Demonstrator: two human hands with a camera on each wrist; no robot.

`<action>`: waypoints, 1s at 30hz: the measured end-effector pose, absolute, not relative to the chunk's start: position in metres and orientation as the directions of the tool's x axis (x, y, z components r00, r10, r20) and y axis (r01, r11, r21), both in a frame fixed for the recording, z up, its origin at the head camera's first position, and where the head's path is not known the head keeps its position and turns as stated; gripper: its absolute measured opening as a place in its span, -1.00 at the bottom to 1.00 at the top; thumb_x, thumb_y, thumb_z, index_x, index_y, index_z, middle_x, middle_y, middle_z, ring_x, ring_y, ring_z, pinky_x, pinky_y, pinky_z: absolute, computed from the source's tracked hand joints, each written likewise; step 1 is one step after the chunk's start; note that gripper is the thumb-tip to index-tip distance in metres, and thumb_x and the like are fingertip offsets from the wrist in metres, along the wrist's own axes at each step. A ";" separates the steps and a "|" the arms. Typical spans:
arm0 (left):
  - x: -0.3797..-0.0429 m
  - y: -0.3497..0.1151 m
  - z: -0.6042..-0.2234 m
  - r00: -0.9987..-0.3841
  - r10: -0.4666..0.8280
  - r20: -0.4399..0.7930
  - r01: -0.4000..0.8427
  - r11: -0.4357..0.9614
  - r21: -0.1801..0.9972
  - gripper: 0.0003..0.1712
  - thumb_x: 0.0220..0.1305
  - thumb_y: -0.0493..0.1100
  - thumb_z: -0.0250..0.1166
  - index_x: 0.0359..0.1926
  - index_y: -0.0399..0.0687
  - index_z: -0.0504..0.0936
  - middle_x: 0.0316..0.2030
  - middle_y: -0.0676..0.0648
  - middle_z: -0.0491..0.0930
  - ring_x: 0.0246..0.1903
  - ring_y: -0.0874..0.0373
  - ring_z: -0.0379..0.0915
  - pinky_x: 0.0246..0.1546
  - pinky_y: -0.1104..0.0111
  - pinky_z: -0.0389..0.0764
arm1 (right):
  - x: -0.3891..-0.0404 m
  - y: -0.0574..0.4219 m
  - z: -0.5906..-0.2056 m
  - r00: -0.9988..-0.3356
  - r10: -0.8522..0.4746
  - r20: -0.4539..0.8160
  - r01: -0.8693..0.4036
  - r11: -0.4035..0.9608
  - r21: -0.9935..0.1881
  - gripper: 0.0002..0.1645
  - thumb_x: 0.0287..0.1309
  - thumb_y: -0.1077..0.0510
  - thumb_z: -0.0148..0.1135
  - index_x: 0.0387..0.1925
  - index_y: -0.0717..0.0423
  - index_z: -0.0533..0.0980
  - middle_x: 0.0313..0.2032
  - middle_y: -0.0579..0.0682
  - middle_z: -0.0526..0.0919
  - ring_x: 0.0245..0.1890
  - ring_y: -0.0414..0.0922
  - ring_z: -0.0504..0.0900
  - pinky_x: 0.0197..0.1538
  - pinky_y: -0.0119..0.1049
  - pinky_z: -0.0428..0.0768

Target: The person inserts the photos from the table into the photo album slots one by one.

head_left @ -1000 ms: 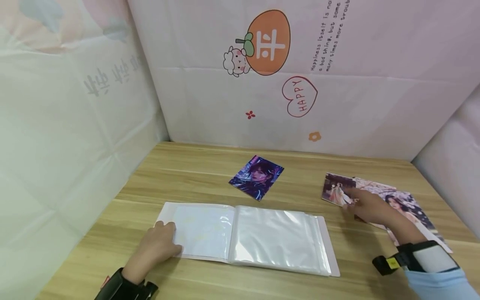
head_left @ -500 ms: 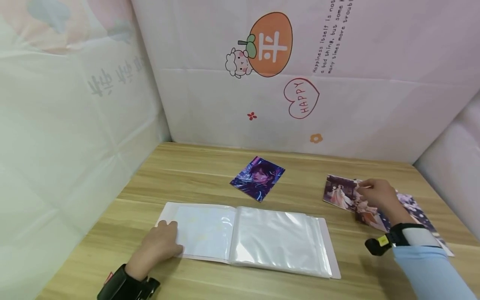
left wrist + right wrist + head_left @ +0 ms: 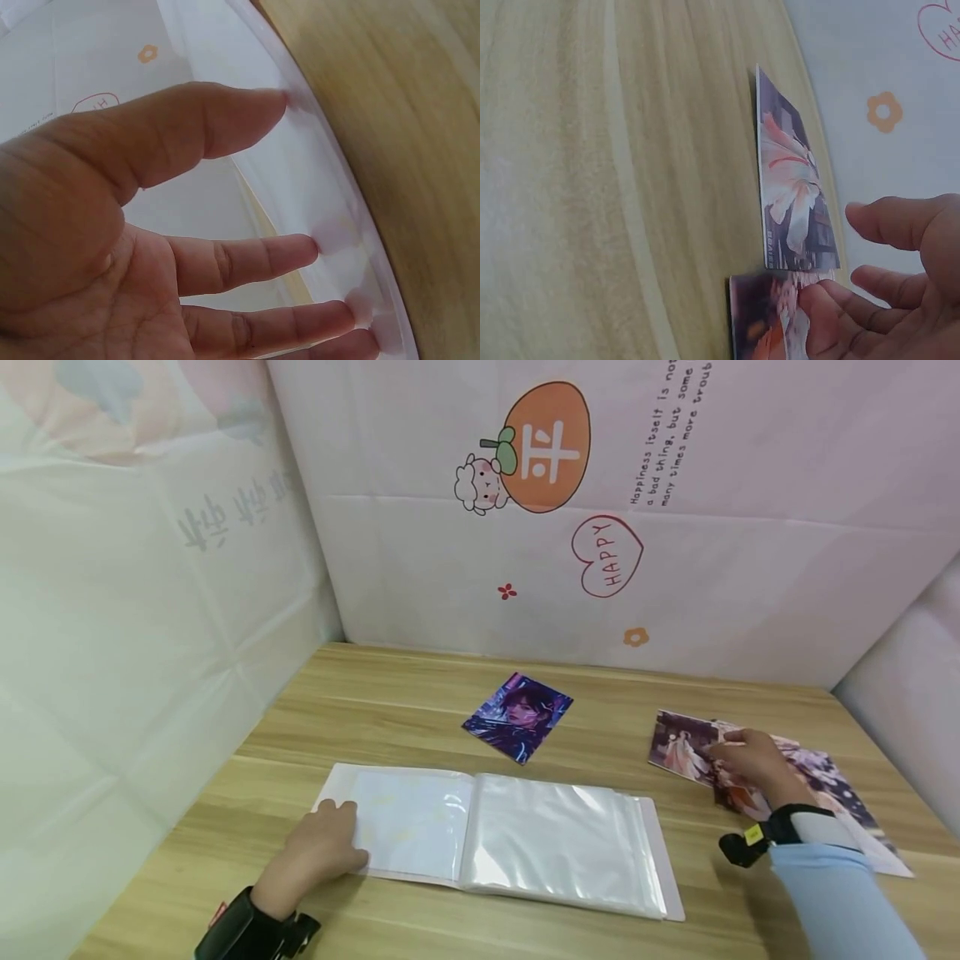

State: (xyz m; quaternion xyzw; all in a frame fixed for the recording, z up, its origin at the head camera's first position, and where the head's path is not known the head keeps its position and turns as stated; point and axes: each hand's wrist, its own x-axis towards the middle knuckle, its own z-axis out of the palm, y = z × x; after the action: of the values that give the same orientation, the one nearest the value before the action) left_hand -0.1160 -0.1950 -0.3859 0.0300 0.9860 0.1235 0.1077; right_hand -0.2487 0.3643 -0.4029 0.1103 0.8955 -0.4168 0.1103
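Several photos (image 3: 737, 797) beneath the right hand (image 3: 759, 767)

Album (image 3: 551, 843): lies open, flat; whitish covers, glossy clear sleeves on right half; left hand (image 3: 318, 843) touches its left edge. Prints (image 3: 847, 785) to album's right, overlapping: robed-figure print (image 3: 678, 747) leftmost; right hand (image 3: 753, 762) touches adjoining orange-and-pink print (image 3: 761, 319).

One high view, two close
The head camera faces forward and down over the pale wooden table (image 3: 397, 710); tilted wrist cameras look closely across the bare left hand (image 3: 139, 277) and right hand (image 3: 922, 304); all share the orange flower print (image 3: 636, 637).
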 end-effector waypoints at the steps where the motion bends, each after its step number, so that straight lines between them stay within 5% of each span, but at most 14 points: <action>1: -0.116 -0.195 -0.386 -0.975 0.085 -0.206 0.032 0.968 0.250 -0.39 -0.21 -0.14 0.37 -0.13 -0.46 0.44 -0.37 -0.26 0.35 -0.47 -0.10 0.31 -0.46 0.10 0.42 | -0.249 0.363 -0.403 -0.949 0.110 -0.294 0.296 0.624 -0.723 -0.08 0.19 0.01 0.12 0.23 0.63 -0.04 0.00 0.53 0.28 -0.33 0.06 0.53 -0.33 -0.16 0.58; 6: -0.115 -0.194 -0.385 -0.974 0.083 -0.209 0.028 0.967 0.254 -0.39 -0.21 -0.13 0.38 -0.14 -0.46 0.45 -0.38 -0.25 0.34 -0.48 -0.09 0.30 -0.47 0.11 0.41 | -0.249 0.354 -0.404 -0.935 0.138 -0.326 0.335 0.641 -0.691 0.07 0.09 0.01 0.26 0.24 0.65 -0.12 0.08 0.60 0.12 -0.25 0.19 0.43 -0.32 -0.09 0.55; 9: -0.115 -0.194 -0.384 -0.974 0.088 -0.208 0.033 0.966 0.255 -0.40 -0.20 -0.14 0.38 -0.15 -0.45 0.45 -0.39 -0.25 0.34 -0.48 -0.09 0.29 -0.47 0.11 0.41 | -0.248 0.349 -0.406 -0.915 0.182 -0.361 0.391 0.624 -0.676 0.11 0.05 0.05 0.29 0.26 0.63 -0.17 0.06 0.58 0.15 -0.37 0.13 0.43 -0.40 -0.13 0.51; 13: -0.115 -0.193 -0.383 -0.973 0.093 -0.210 0.036 0.964 0.262 -0.40 -0.20 -0.14 0.38 -0.14 -0.47 0.45 -0.39 -0.25 0.34 -0.48 -0.08 0.29 -0.46 0.12 0.41 | -0.247 0.345 -0.408 -0.893 0.235 -0.385 0.447 0.573 -0.687 0.06 0.04 0.17 0.27 0.28 0.60 -0.19 -0.09 0.46 0.24 -0.66 -0.07 0.37 -0.55 -0.19 0.47; 22: -0.116 -0.194 -0.386 -0.974 0.089 -0.207 0.033 0.965 0.260 -0.37 -0.21 -0.14 0.39 -0.12 -0.49 0.45 -0.38 -0.26 0.34 -0.49 -0.08 0.30 -0.48 0.13 0.41 | -0.247 0.347 -0.410 -0.900 0.216 -0.378 0.431 0.559 -0.708 0.04 0.05 0.22 0.22 0.28 0.60 -0.23 -0.51 0.13 0.42 -0.72 -0.12 0.39 -0.60 -0.22 0.46; 30: -0.116 -0.194 -0.385 -0.976 0.087 -0.198 0.034 0.967 0.254 -0.39 -0.21 -0.14 0.38 -0.14 -0.48 0.45 -0.40 -0.25 0.34 -0.50 -0.08 0.30 -0.48 0.13 0.42 | -0.248 0.348 -0.407 -0.909 0.197 -0.368 0.412 0.570 -0.711 -0.05 0.06 0.19 0.22 0.26 0.61 -0.08 -0.23 0.34 0.37 -0.56 -0.05 0.41 -0.50 -0.22 0.47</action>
State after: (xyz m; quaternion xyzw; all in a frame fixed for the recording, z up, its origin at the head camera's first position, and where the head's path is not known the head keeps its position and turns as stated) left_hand -0.1156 -0.1943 -0.3854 0.0307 0.9861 0.1255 0.1045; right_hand -0.2481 0.3483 -0.4075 0.1734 0.8772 -0.4300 0.1247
